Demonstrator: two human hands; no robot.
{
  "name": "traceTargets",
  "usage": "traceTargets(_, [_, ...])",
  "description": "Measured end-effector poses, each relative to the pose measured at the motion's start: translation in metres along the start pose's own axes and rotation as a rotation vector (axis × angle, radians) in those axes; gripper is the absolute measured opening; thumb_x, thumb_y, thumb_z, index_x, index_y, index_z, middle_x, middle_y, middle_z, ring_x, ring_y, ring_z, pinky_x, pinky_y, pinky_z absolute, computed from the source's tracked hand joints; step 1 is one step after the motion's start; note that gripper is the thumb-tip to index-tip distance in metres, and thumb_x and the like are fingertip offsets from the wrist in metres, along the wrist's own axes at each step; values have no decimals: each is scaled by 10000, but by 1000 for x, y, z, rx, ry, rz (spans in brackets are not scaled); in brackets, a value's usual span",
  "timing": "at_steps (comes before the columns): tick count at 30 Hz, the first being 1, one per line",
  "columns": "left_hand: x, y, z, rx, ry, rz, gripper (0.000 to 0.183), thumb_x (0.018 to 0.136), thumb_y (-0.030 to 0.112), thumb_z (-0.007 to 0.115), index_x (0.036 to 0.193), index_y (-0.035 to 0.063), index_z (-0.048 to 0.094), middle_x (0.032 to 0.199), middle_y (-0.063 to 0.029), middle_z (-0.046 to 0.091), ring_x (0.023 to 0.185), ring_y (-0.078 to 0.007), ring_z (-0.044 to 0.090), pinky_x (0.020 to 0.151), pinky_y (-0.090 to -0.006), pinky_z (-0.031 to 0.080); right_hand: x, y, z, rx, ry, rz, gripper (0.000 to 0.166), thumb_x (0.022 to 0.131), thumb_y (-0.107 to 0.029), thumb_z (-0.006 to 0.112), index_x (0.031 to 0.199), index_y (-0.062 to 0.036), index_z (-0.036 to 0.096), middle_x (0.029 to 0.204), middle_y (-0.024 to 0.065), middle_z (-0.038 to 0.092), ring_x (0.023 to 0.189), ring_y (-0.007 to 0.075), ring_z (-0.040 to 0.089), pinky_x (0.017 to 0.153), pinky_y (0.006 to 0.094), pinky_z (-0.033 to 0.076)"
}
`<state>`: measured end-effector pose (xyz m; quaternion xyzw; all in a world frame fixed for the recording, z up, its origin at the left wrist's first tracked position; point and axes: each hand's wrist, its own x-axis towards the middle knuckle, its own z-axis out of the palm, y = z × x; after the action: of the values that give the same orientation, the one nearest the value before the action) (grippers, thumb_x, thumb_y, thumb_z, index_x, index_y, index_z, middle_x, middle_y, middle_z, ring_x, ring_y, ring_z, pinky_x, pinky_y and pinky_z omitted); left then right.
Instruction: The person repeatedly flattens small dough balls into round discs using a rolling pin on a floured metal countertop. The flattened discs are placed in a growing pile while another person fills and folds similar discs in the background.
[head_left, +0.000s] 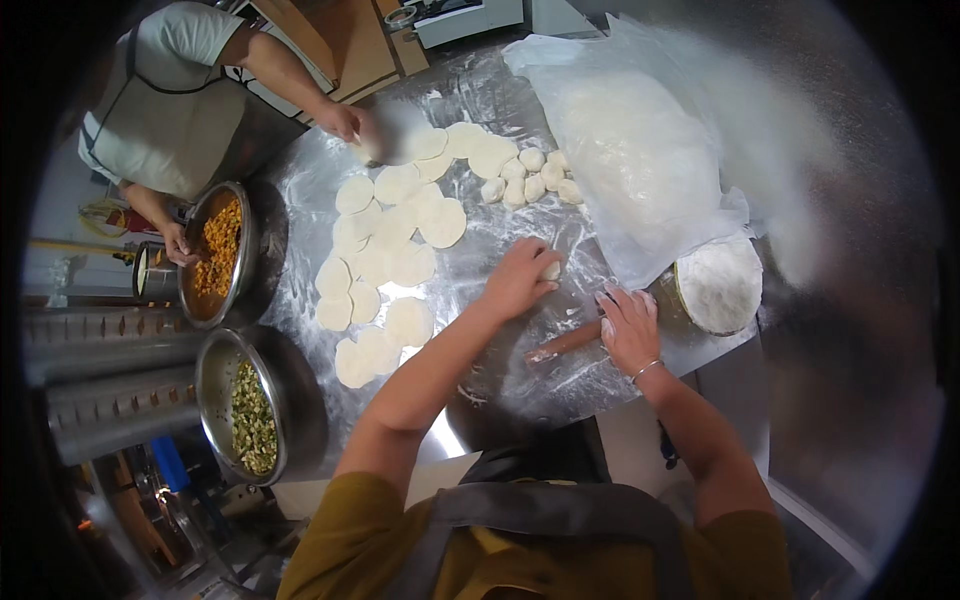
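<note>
A small dough ball (551, 271) is in the fingers of my left hand (516, 279), low over the floured metal table. My right hand (630, 330), dusted with flour, lies over one end of a wooden rolling pin (564, 343); the pin's covered end is hidden under the palm. Flat round dough wrappers (442, 223) spread over the table to the left of my hands, many overlapping. Beyond my left hand sits a cluster of dough balls (535, 187). Close to my right fingertips are the edge of a plastic sheet and a container of white flour (720, 285).
Clear plastic (637, 150) covers a large dough mass at the far right. Two steel bowls stand along the left edge, one with orange filling (217, 247), one with green-and-pale filling (253, 420). A co-worker (172, 112) stands at the far left, one hand near the wrappers, the other at the orange filling.
</note>
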<state>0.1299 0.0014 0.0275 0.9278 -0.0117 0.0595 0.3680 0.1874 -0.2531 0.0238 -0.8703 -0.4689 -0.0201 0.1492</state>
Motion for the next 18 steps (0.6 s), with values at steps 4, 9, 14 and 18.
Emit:
traceTargets(4, [-12, 4, -4, -47, 136, -10, 511, 757, 96, 745, 1242, 123, 584, 1212, -140, 549, 1162, -351, 496, 995, -413, 417, -3, 3, 4, -3, 17, -2, 436, 822, -190, 608, 1249, -113, 566, 1328, 77, 512, 1187, 272, 477, 1085, 478, 295])
traceTargets(9, [-61, -3, -21, 24, 313, -85, 501, 810, 95, 701, 1287, 84, 546, 1299, -161, 529, 1224, -368, 473, 1046, -419, 387, 1, 3, 6, -7, 22, -28, 439, 836, -211, 611, 1259, -108, 558, 1329, 82, 513, 1190, 272, 477, 1084, 476, 296])
traceTargets(14, [-194, 9, -42, 203, 566, -400, 494, 885, 127, 616, 1354, 42, 489, 1398, -199, 462, 1293, -391, 424, 1098, -450, 328, 1, -3, -17, 180, 44, -131, 468, 824, -241, 657, 1250, -80, 548, 1313, 95, 527, 1184, 279, 482, 1070, 484, 290])
traceTargets(18, [-304, 23, -24, 465, 536, -661, 573, 922, 185, 550, 1423, -26, 369, 1477, -252, 360, 1380, -420, 319, 1141, -473, 256, 1, 10, -14, 175, -188, -298, 431, 793, -197, 702, 1183, -77, 564, 1201, 90, 557, 1145, 281, 499, 1019, 450, 341])
